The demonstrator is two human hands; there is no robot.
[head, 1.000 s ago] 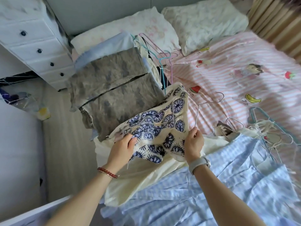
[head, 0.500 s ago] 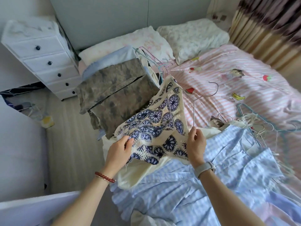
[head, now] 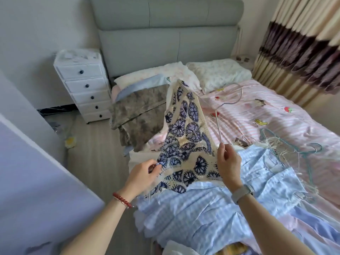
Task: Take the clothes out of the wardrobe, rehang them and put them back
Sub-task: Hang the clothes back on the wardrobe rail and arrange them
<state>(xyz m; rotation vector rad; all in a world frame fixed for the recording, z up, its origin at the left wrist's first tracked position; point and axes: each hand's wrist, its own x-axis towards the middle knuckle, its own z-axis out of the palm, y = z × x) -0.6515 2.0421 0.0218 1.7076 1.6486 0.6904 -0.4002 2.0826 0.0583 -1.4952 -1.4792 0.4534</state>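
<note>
The left hand (head: 142, 174) pinches the lower left edge of a cream top with blue flower rounds (head: 185, 137), while the right hand (head: 228, 162) grips its lower right edge together with the thin bar of a wire hanger (head: 223, 107), whose hook rises beside the lifted cloth. The top is held up above the bed (head: 276, 111), over a blue checked garment (head: 202, 208) at the near edge. A mottled grey garment (head: 139, 111) lies to the left by the pillows (head: 217, 72), and loose hangers (head: 287, 148) lie tangled to the right.
</note>
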